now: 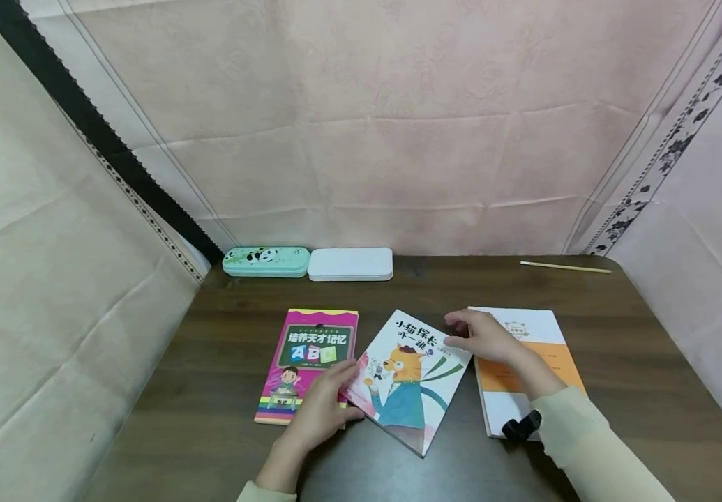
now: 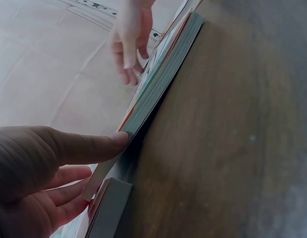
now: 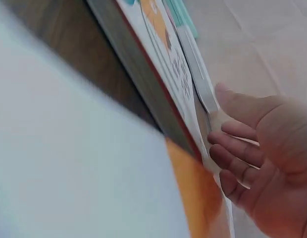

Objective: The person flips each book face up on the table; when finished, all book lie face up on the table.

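Observation:
A picture book with an orange cat in blue on its white cover (image 1: 407,411) lies at an angle mid-table. My left hand (image 1: 325,404) pinches its left corner, the thumb along the edge in the left wrist view. That corner is lifted, partly over a pink book (image 1: 275,373) with a green chalkboard on its cover. By the cat book's upper right corner is my right hand (image 1: 483,336), its fingers loosely bent and holding nothing in the right wrist view (image 3: 262,153). Beneath the right hand and forearm lies a white and orange book (image 1: 558,359), partly hidden.
A green panda pencil case (image 1: 266,262) and a white case (image 1: 351,265) stand side by side at the back edge. A thin pale stick (image 1: 565,267) lies at the back right. Pale cloth (image 1: 398,153) hangs behind the wooden table (image 1: 210,418) and on both sides.

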A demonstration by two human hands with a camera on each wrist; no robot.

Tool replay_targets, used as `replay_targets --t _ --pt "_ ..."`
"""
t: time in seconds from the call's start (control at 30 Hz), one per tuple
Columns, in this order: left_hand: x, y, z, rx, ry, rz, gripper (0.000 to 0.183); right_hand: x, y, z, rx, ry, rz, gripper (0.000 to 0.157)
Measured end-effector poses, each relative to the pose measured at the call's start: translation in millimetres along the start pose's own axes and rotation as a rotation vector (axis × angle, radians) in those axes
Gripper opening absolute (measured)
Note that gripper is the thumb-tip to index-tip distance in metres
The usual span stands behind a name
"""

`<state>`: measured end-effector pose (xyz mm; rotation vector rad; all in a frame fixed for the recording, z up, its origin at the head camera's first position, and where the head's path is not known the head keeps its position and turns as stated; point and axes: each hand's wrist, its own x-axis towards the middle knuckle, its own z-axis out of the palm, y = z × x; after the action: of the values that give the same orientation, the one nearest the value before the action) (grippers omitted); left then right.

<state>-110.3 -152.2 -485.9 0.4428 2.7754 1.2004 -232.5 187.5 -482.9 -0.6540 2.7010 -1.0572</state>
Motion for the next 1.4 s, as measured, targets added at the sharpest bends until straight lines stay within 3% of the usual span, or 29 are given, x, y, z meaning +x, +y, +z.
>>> replay_targets --t 0.27,0.5,0.77,0.97,1.13,1.4 --pt "5.1 2.3 -1.0 0.028 -0.048 -0.012 0.076 -21.3 8.3 -12.9 -0.077 -0.043 0.018 0.059" --pt "7.5 5.8 1.0 0.040 -0.081 -0.030 0.079 -24.6 9.0 -10.0 -0.145 -0.077 -0.003 0.063" --pt "3.7 11.5 13.5 0.084 -0.030 -0.050 0.082 -16.2 6.9 -11.1 -0.177 -0.135 0.019 0.063" --pt "0.3 18.2 21.8 0.085 0.016 -0.047 0.073 -8.0 8.2 -11.1 -0.185 -0.091 0.021 0.053" --pt "-1.5 21.8 29.2 0.080 0.016 -0.066 0.069 -1.7 11.4 -8.6 -0.202 -0.058 -0.026 0.049" --pt "-3.5 24.8 38.3 0.000 0.058 -0.102 0.071 7.4 14.1 -9.9 -0.211 -0.058 -0.053 0.048"
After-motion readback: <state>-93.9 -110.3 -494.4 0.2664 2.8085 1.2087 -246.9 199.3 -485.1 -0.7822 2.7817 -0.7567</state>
